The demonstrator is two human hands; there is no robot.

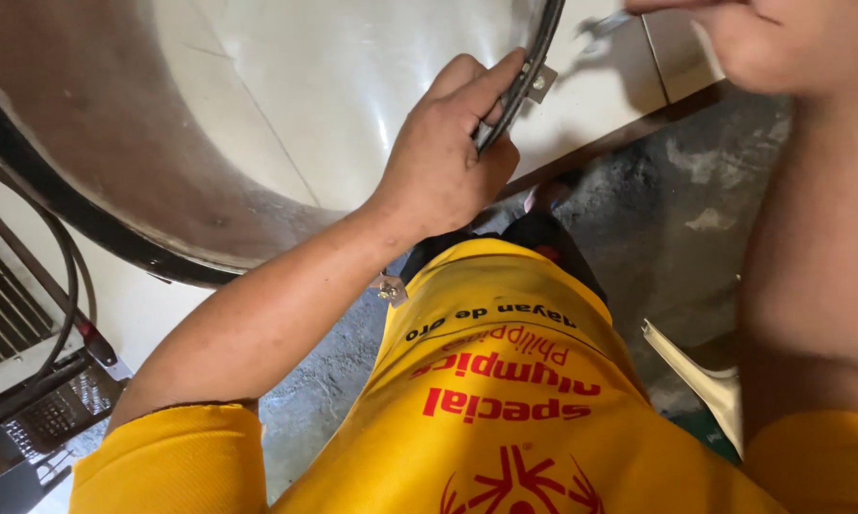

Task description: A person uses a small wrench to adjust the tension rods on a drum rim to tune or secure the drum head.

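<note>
The left hand (443, 157) is clamped on the black band (519, 86) edging the drum (115, 143); the band looks thin, stiff and springy, best pinched at its edge. The right hand (772, 38), far right, is too cropped to tell its grip.

Soft daylight, glare on steel drum (353, 86), blurred right forearm (810, 247)

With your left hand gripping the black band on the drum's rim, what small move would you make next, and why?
Probably keep the left hand pinching the black band against the metal drum beside the small bracket. The right hand seems to bring a thin tool toward that spot, though its tip is blurred.
</note>
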